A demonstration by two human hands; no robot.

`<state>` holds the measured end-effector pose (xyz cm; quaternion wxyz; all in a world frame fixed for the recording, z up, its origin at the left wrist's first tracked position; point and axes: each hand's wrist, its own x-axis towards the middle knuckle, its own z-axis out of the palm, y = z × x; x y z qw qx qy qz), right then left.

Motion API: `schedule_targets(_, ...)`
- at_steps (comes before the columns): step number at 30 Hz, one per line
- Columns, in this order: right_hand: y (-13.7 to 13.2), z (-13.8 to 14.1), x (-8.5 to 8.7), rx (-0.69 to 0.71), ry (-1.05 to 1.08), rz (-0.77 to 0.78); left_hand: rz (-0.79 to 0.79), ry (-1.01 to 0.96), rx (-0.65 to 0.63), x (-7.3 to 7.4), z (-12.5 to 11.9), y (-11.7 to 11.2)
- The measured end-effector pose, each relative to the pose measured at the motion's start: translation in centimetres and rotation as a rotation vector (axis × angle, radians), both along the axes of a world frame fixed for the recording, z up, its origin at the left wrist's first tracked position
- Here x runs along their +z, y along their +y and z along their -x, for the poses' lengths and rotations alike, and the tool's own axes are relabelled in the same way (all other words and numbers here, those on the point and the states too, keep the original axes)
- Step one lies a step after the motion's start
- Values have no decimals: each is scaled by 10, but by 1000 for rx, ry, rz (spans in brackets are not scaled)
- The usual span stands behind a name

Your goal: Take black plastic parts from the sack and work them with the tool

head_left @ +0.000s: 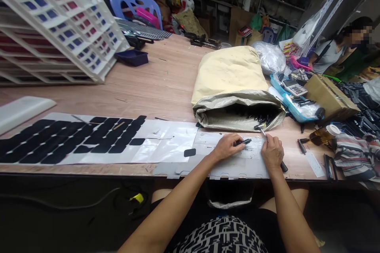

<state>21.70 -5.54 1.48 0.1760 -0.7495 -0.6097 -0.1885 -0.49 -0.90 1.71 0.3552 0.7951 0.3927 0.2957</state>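
My left hand (pixel 227 147) is closed on a small black rod-like piece (pixel 244 141), held just above a grey plastic sheet (pixel 237 168) at the table's front edge. My right hand (pixel 272 152) grips a tool with a metal tip (pixel 263 129) and a black handle whose end (pixel 284 167) pokes out below the fist. The two hands are close together, the tool's tip angled up toward the sack. A beige sack (pixel 231 75) lies open just behind the hands, with several black pieces (pixel 261 120) in its mouth.
A clear sheet carrying rows of black oval pads (pixel 71 138) stretches left; one loose pad (pixel 190 152) lies near my left hand. White grid racks (pixel 53 23) lean at far left. Calculator (pixel 293 87), cardboard box (pixel 329 97), amber bottle (pixel 323 134) and clutter sit right. Another person (pixel 341 51) sits far right.
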Motion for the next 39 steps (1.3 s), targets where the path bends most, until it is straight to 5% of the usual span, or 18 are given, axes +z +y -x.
schedule_targets(5, -1, 1, -1, -2, 2, 2, 95, -100, -303, 4, 12, -85)
schedule_targets(9, -1, 1, -1, -6, -5, 8, -187, 56, -433, -13, 16, -126)
schedule_targets(16, -2, 2, 1, 2, -5, -3, -560, 213, -382, -41, 7, -129)
schedule_targets(23, -1, 0, -3, 5, -4, -15, -624, 302, -388, -70, 14, -137)
schedule_targets(28, -1, 1, -3, 7, 6, -5, -586, 279, -429, -59, 19, -140)
schedule_targets(32, -1, 1, -3, 6, -2, -4, -547, 141, -377, -17, 19, -109)
schedule_targets(36, -1, 1, -4, 2, 5, 3, -337, 179, 83, 21, 19, -16)
schedule_targets(39, -1, 1, -4, -2, 17, 16, -133, 365, 432, 31, 22, 60)
